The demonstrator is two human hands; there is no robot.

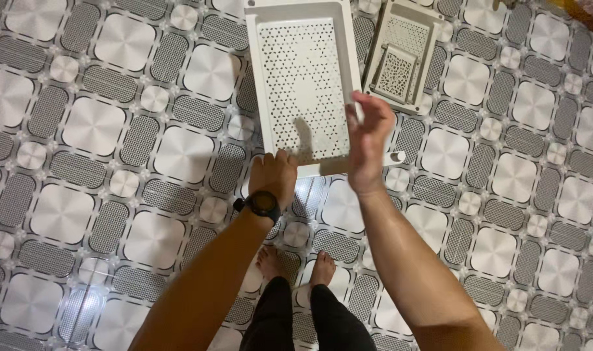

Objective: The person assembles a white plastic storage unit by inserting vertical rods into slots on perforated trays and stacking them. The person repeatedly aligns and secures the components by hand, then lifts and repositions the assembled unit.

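One white perforated panel (303,84) occupies the upper centre of the frame, lying flat above the patterned tile floor (114,195). Left hand (273,175), wearing a dark wristwatch (262,203), is closed on the panel's near edge. Right hand (369,140) is raised beside the right edge, fingers spread apart, clamped on nothing. Risk: with support at one edge only, the panel could tip or slip and strike the tiles or the bare feet (296,263) below. Panel appearance: rectangular, raised rim, recessed centre pierced with small triangular holes. A small white cylinder (396,156) sits near the right hand. A second, smaller perforated piece (403,55) lies at upper right.
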